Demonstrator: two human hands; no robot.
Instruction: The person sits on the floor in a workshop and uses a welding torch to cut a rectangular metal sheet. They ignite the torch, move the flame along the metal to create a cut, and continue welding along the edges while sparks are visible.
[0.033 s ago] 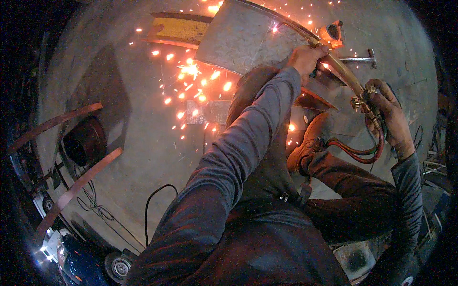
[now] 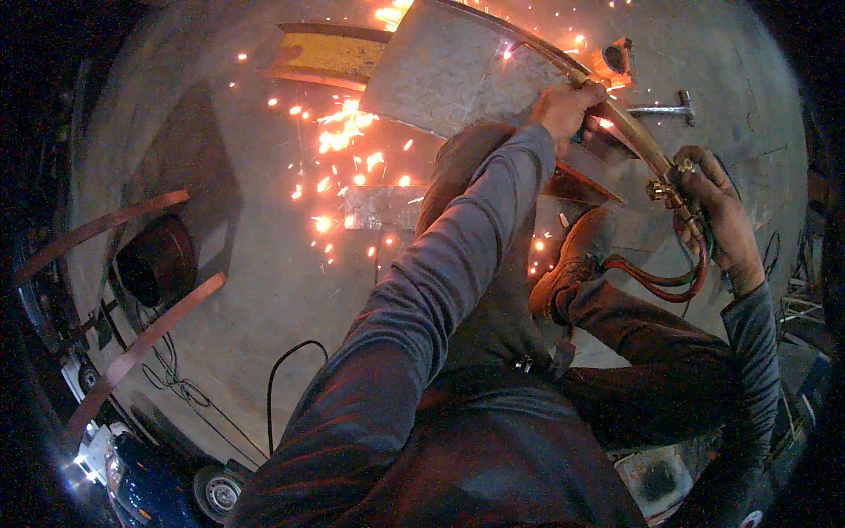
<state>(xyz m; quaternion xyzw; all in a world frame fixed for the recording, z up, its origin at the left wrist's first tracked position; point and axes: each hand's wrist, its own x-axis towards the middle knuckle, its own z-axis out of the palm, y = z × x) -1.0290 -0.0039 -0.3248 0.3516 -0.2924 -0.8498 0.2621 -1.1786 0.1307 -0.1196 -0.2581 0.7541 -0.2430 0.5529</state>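
Fingers of the left hand and right hand grip the long brass-coloured metal torch, likely stiff and weighty, best held towards its front and beside its round brass valves.

Metal workshop: grey floor strewn with glowing sparks; brass torch with hoses; metal plate, yellow beam, hammer lying about. Dark blue car at lower left edge.
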